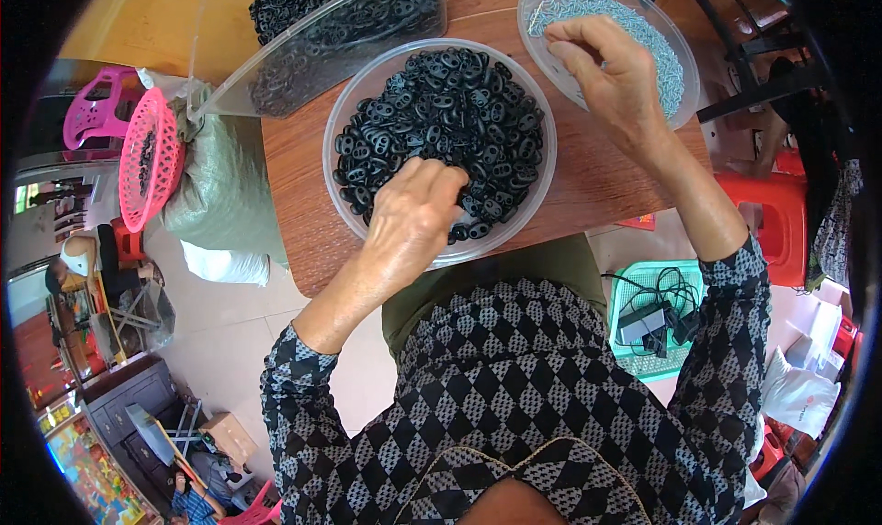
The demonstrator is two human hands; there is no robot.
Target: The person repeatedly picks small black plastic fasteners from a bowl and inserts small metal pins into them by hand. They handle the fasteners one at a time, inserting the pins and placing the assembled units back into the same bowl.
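Observation:
A round clear tub in front of me is heaped with small black plastic pieces, oval with two holes each. My left hand lies on the near side of the heap, fingers curled and closed; its fingertips are hidden, so what they grip cannot be made out. To the right stands a second clear tub of small silvery screws. Over that tub my right hand is raised, thumb and forefinger drawn together in a pinch. Whatever lies between those fingertips is too small to name.
A long clear bin with more black pieces stands at the back left of the wooden table. Left of the table, a pink basket rests by a stuffed sack. A green basket with cables and red stools are at right.

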